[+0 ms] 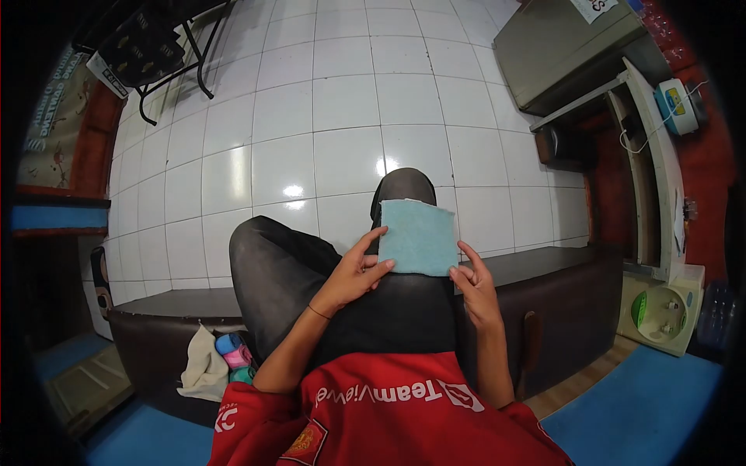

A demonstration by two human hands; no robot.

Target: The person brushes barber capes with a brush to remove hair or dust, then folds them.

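Observation:
A light teal, roughly square piece of fabric (418,237) is held up over my lap, its surface plain and its edges slightly uneven. My left hand (356,272) pinches its left side near the lower corner, thumb in front and fingers partly behind. At the lower right corner, my right hand (475,286) grips the cloth between thumb and fingers, with the index finger raised along the edge. Dark trousers (311,264) cover my legs beneath it.
I sit on a dark brown bench (556,311). Left of me lie a cream cloth bag (204,365) and rolled blue, pink and green fabric (235,351). A black folding chair (148,50) stands far left, a grey cabinet (567,50) far right, and a water dispenser (664,311) right.

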